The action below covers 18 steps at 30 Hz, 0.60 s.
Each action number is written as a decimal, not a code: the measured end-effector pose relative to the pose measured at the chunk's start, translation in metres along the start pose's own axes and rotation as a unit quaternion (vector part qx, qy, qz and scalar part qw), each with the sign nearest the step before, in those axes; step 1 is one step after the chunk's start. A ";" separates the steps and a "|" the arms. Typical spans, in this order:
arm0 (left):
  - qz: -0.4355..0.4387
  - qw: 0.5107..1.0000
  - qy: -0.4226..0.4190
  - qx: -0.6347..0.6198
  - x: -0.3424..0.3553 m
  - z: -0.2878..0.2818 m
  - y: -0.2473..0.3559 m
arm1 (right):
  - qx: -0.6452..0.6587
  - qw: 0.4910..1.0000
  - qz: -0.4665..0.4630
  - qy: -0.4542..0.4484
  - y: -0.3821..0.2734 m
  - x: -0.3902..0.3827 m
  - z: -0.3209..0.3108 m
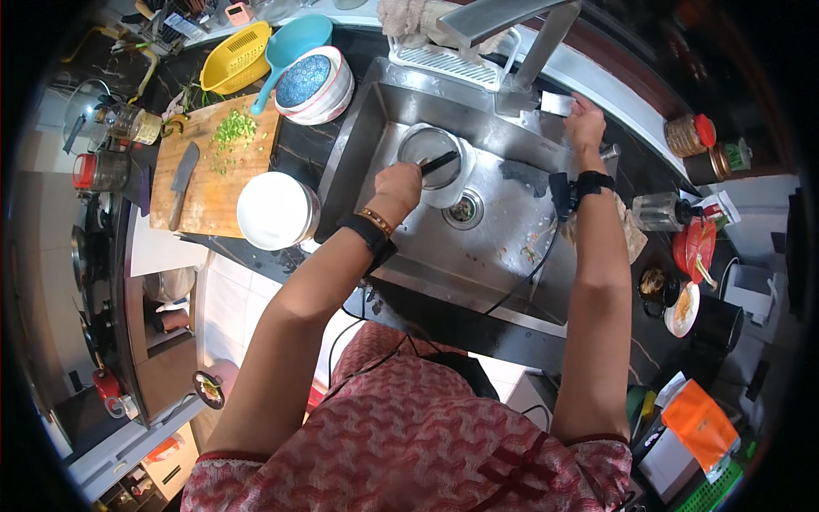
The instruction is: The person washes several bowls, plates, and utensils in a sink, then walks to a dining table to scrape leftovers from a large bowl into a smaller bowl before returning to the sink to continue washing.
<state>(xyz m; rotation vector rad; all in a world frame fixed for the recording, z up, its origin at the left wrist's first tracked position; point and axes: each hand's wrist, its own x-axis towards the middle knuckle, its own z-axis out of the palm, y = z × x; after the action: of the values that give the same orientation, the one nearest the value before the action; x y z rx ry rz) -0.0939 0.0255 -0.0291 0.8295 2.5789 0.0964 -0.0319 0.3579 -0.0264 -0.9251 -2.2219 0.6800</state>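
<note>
My left hand (397, 189) is closed on the black handle (437, 162) of a round metal vessel (426, 141), pot or strainer, cannot tell which, over a pale squarish container in the steel sink (478, 264). My right hand (585, 128) is closed on the flat pale lever (556, 103) of the faucet (542, 60), at the sink's back right. The drain (463, 207) below the container holds food scraps, and small bits lie on the basin floor.
Left are a cutting board (196, 119) with knife (182, 183) and chopped greens, white bowls (271, 209), a blue basin (299, 34) and a yellow basket (232, 55). A rack (444, 68) is behind the sink. Jars (691, 132), red peppers (695, 252) and cables sit right.
</note>
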 end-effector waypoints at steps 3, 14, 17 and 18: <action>0.007 1.000 0.007 0.025 0.005 0.001 0.004 | 0.150 0.979 0.136 -0.021 -0.002 0.012 0.002; 0.022 0.998 -0.026 0.051 0.017 0.019 0.010 | -0.211 0.974 0.024 -0.080 -0.024 0.075 0.023; 0.056 0.998 -0.002 0.001 0.022 0.019 0.005 | -0.174 0.979 0.027 -0.105 -0.010 0.085 0.031; 0.080 0.996 0.007 -0.028 0.024 0.021 0.002 | -0.159 0.980 0.014 -0.117 -0.007 0.088 0.032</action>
<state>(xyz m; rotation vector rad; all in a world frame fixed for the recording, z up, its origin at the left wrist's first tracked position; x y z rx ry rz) -0.1013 0.0394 -0.0571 1.0168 2.5058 0.2221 -0.1071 0.4131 -0.0123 -1.0799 -2.5845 0.4718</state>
